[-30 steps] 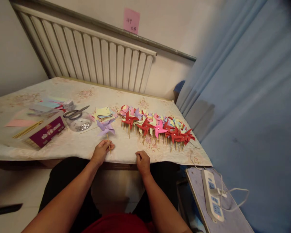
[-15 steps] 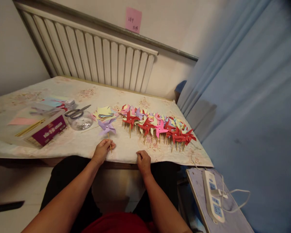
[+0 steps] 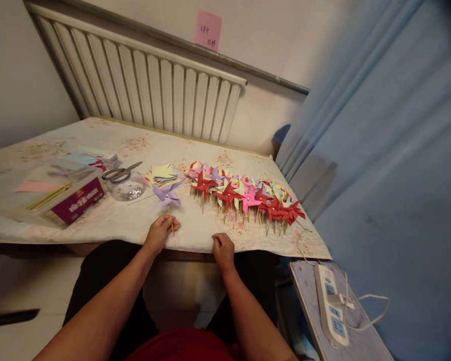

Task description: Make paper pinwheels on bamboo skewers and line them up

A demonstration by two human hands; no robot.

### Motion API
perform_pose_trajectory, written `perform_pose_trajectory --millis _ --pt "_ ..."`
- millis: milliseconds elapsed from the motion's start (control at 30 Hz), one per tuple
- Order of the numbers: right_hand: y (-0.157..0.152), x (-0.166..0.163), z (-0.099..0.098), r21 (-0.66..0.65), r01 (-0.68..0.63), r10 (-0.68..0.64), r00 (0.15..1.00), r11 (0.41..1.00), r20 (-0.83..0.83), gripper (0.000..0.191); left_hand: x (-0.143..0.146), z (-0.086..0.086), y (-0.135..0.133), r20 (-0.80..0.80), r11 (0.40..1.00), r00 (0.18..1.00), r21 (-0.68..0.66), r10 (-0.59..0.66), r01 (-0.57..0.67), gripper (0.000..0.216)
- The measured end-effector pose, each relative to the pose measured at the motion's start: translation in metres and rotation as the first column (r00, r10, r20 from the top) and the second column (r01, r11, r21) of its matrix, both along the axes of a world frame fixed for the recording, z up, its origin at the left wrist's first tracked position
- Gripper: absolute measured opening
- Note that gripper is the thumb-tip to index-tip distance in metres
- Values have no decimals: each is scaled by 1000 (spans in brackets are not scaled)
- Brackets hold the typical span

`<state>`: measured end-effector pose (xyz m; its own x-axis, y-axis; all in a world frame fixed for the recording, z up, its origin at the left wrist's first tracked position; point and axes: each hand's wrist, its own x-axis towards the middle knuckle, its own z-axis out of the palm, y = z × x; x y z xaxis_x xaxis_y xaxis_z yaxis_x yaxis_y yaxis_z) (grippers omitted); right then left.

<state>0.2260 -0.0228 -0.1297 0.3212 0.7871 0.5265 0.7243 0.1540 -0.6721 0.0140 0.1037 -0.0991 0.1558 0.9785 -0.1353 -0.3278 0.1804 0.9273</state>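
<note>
My left hand (image 3: 160, 232) is closed on the wooden stick of a purple paper pinwheel (image 3: 166, 195), which lies flat on the table just beyond my fingers. My right hand (image 3: 223, 247) rests at the table's near edge with its fingers curled; nothing shows in it. To the right of the purple pinwheel lies a long row of finished pinwheels (image 3: 244, 196) in red, pink, yellow and purple, their sticks pointing toward me.
A clear bowl of shiny bits (image 3: 127, 189) has scissors (image 3: 118, 173) lying across it. A purple box with wooden sticks (image 3: 69, 201) and coloured paper squares (image 3: 161, 173) lie nearby. A power strip (image 3: 331, 306) lies on a low surface at the right, beside a blue curtain (image 3: 379, 150).
Both hands and the purple pinwheel keep their places; only the camera view has shifted slightly.
</note>
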Motion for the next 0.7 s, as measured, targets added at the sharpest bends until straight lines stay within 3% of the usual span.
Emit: perform_pose_trajectory --millis 700 --pt "-1 0 1 7 -1 1 1000 1000 1 22 0 -4 1 13 1000 1000 6 5 -5 39"
